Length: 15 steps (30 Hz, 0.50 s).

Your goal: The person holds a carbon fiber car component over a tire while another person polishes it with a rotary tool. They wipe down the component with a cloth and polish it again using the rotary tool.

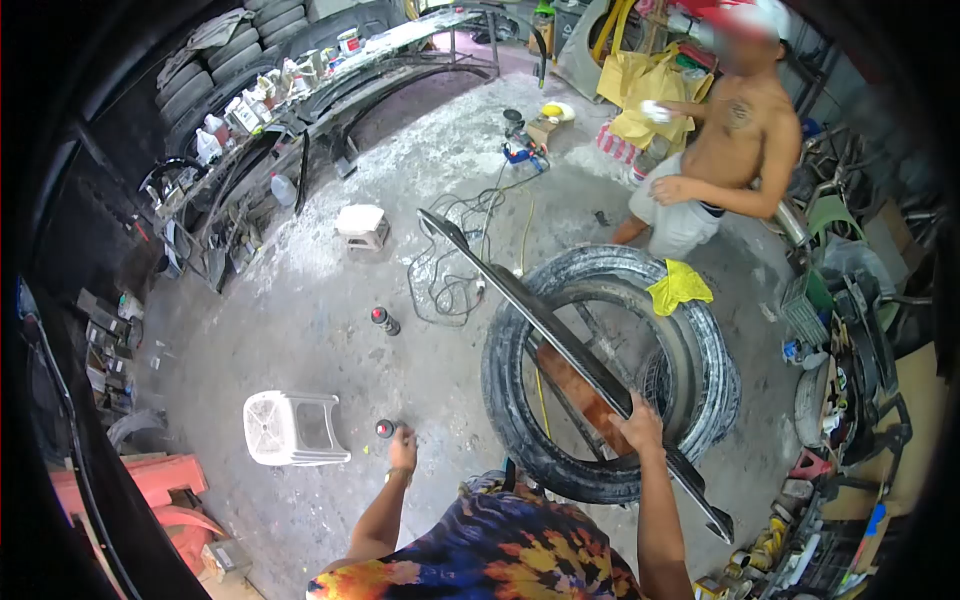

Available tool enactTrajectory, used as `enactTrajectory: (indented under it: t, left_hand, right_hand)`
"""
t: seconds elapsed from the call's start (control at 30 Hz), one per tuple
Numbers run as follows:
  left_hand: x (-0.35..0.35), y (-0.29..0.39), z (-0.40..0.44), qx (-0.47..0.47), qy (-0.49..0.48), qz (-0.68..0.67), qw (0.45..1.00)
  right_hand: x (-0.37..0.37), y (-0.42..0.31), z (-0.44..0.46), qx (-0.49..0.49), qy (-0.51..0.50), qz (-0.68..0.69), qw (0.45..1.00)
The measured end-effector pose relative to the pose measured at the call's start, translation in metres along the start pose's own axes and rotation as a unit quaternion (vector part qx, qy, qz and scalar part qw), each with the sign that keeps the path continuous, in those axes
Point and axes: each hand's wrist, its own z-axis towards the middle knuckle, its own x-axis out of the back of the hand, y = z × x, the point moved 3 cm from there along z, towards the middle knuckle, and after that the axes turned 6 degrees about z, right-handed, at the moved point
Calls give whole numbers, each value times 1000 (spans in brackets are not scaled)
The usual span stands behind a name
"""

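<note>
My left hand (pixel 403 450) is closed around a spray can (pixel 384 428) with a dark top and a red centre, held out over the floor. With my right hand (pixel 641 428) I grip the edge of a long, narrow black car trim panel (pixel 560 335). The panel lies slanted across a stack of dusty tires (pixel 505 400), its ends reaching past the rubber. A yellow cloth (pixel 680 287) is draped on the tires' far right side. Another spray can (pixel 384 320) stands upright on the floor ahead of my left hand.
A white plastic stool (pixel 290 428) lies to the left, and a small stool (pixel 362 228) stands farther off. Cables (pixel 450 270) sprawl beyond the tires. A shirtless person (pixel 735 130) stands at the far right. Bottles crowd the back bench (pixel 385 50); car parts line the right wall.
</note>
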Motion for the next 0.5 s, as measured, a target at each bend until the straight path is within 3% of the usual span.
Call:
enactTrajectory:
  t: [0.07, 0.13, 0.23, 0.3, 0.37, 0.4, 0.43, 0.47, 0.5]
  left_hand:
    - [20, 0, -19, 7, 16, 20, 1000]
    - [26, 7, -41, 62, -56, -71, 994]
    - [57, 126, -65, 6, -106, -125, 986]
    - [93, 227, -68, -156, -125, -147, 969]
    - [175, 373, -103, -405, -9, -131, 905]
    - [217, 421, -126, -468, 54, -88, 878]
    - [249, 452, -149, -530, 137, -171, 819]
    - [271, 471, -154, -526, 137, -173, 821]
    - [298, 484, -166, -657, 206, -207, 695]
  right_hand:
    - [-7, 4, -2, -16, 24, -18, 999]
    - [-11, 3, -5, -14, 44, -27, 999]
    - [-14, 0, -14, -16, 73, -48, 996]
    - [-21, 4, -14, 15, 112, -78, 991]
    - [-16, -7, -23, -20, 84, -64, 994]
    - [-19, -8, -24, -21, 86, -65, 994]
    - [-21, -6, -25, -19, 89, -70, 993]
    - [-24, -4, -27, -20, 87, -75, 993]
    - [-25, -6, -27, -5, 104, -78, 992]
